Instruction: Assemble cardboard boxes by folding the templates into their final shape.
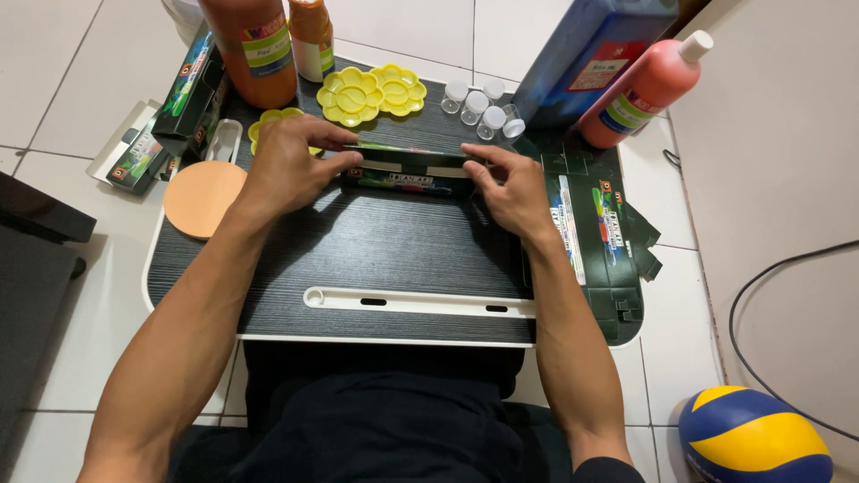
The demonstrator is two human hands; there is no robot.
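Dark green carton (407, 172) pinched endwise between both hands (291, 165) on table (376, 250).

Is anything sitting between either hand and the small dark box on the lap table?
Nothing visible. The left hand and right hand already grip the dark box at its two ends, fingers touching it directly.

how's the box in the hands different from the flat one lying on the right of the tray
The box in the hands is folded into a long, narrow carton; the flat carton lies unfolded, its flaps spread. The left hand and right hand grip the folded box at its ends; nothing touches the flat one. The folded box runs crosswise, the flat one lengthwise along the tray's right edge. Both share dark green card with colourful print.
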